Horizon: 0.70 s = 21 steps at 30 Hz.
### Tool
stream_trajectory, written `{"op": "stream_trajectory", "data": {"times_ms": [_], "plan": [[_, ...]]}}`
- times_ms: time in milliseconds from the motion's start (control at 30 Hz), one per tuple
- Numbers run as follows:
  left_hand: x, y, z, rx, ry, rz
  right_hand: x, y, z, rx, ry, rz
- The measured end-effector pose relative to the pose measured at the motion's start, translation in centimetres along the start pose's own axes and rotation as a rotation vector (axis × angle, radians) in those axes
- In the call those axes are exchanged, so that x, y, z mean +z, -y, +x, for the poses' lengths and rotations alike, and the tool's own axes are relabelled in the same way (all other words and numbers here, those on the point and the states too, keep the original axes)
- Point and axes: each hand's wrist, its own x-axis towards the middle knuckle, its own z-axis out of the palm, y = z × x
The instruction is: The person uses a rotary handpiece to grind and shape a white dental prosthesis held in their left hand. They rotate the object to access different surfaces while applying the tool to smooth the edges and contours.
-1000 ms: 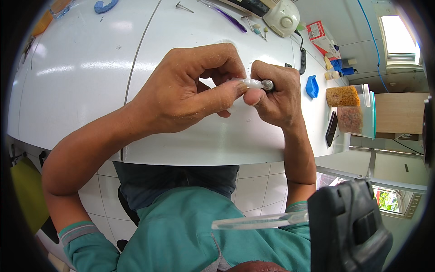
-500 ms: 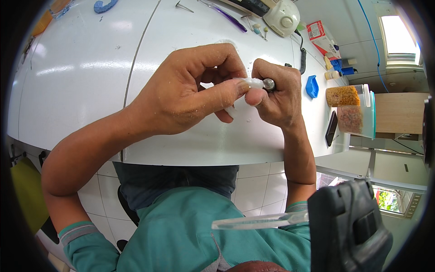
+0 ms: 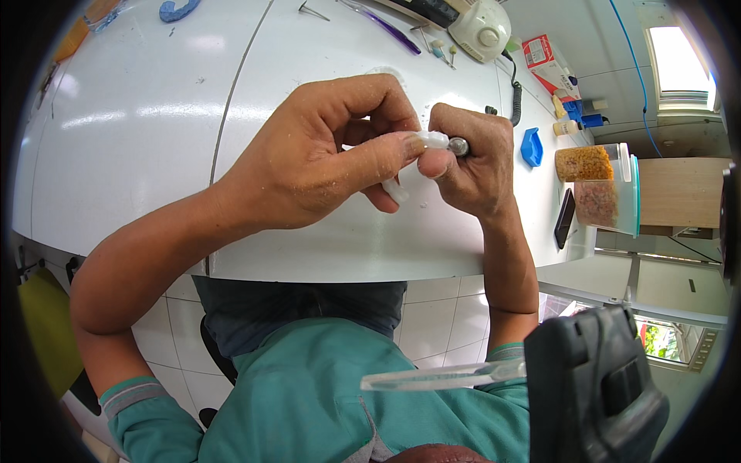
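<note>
A whitish, translucent curved piece, looking like a dental mouthguard [image 3: 434,140], is pinched between the thumb and fingers of my left hand [image 3: 309,162]. Its other end pokes out below those fingers. My right hand [image 3: 486,162] is closed round a rotary handpiece [image 3: 459,147], whose rounded metal nose shows between thumb and forefinger. The nose lies right at the piece's right end; whether a bur touches it is hidden. Pale dust speckles both hands, which are held over the white table [image 3: 309,251].
A cream control box [image 3: 482,31] with a coiled black cord [image 3: 516,104] stands at the back. Small burs [image 3: 438,51] and a purple-handled tool [image 3: 390,29] lie nearby. To the right are a blue tray [image 3: 532,147], a phone [image 3: 565,218] and tubs of granules [image 3: 598,202].
The whitish piece has turned slightly in my left fingers, so more of its lower end shows. My right hand has shifted only a little.
</note>
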Motion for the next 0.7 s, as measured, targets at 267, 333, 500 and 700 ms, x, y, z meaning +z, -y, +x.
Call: {"op": "stream_trajectory", "data": {"times_ms": [267, 333, 500, 700], "plan": [[-0.12, 0.14, 0.00, -0.026, 0.031, -0.038, 0.04, -0.08, 0.14, -0.010, -0.017, -0.027], [-0.11, 0.16, -0.02, -0.027, 0.032, -0.052, 0.03, -0.03, 0.16, -0.009, -0.018, -0.027], [-0.04, 0.14, -0.04, -0.038, 0.024, -0.058, 0.03, 0.01, 0.14, -0.019, -0.022, -0.051], [0.02, 0.06, 0.07, -0.073, 0.013, -0.073, 0.25, 0.10, 0.08, -0.017, -0.040, 0.001]]}}
